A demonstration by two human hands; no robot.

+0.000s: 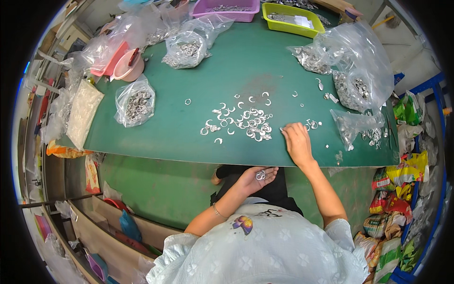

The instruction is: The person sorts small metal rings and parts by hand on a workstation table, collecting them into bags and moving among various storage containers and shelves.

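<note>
Just past the table's front edge, my left hand (257, 179) is turned palm up. Several small silvery rings (260, 175) rest in its palm, with the fingers partly extended around them. My right hand (297, 140) reaches over the table, fingers bent down and close together. A pale glint shows at its fingertips, too small to identify. To its left lies a loose pile of silvery crescent and ring-shaped metal pieces (255, 123). A few more small rings (312, 124) lie just right of that hand.
Clear bags of metal pieces stand on the green table (189, 137): one bag (137, 104) at left, one (187, 49) farther back, others (354, 85) at right. Purple (226, 13) and yellow-green basins (293, 21) sit at the back. A pink bowl (127, 66) is far left.
</note>
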